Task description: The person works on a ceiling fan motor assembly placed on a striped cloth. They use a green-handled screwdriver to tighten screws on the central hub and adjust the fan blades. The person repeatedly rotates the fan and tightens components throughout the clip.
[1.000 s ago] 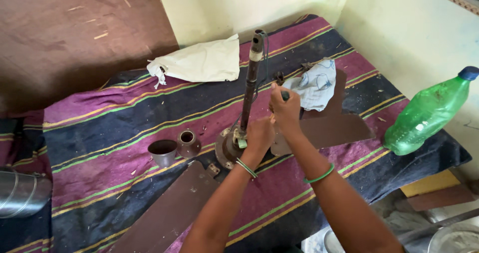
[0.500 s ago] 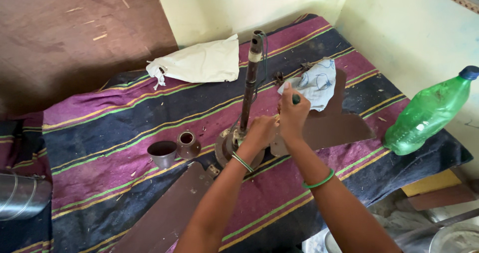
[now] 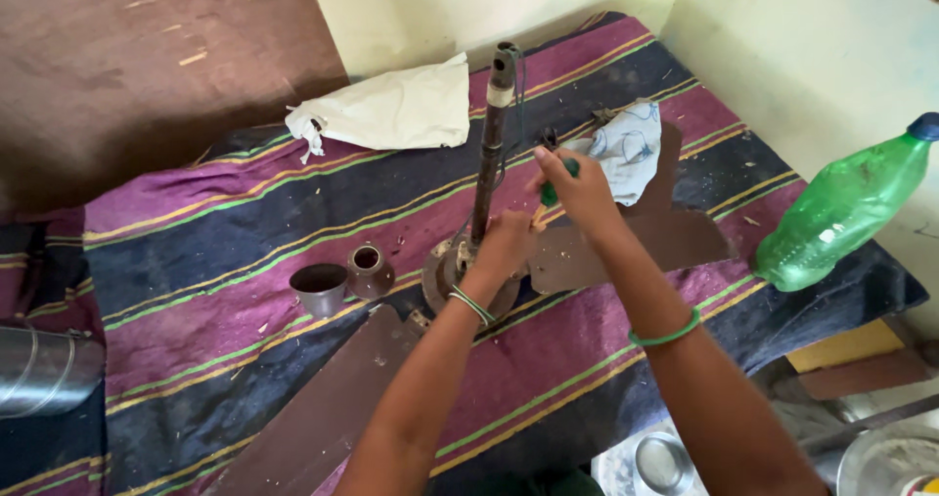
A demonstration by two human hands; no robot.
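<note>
the ceiling fan motor (image 3: 452,266) sits at the centre of the frame on a striped cloth (image 3: 245,251), its down rod (image 3: 492,144) standing nearly upright. the left hand (image 3: 504,247) is clenched around the motor hub at the rod's base. the right hand (image 3: 577,188) is grasping a green-handled screwdriver (image 3: 550,193), tip down beside the hub. one brown blade (image 3: 323,413) runs to the lower left edge, another (image 3: 646,237) lies right of the hands under a pale rag (image 3: 626,149). two small metal cups (image 3: 342,281) stand just left of the motor, with bare cloth beyond them. a white bag (image 3: 391,110) lies at upper centre. a green bottle (image 3: 846,207) leans at the cloth's right edge.
</note>
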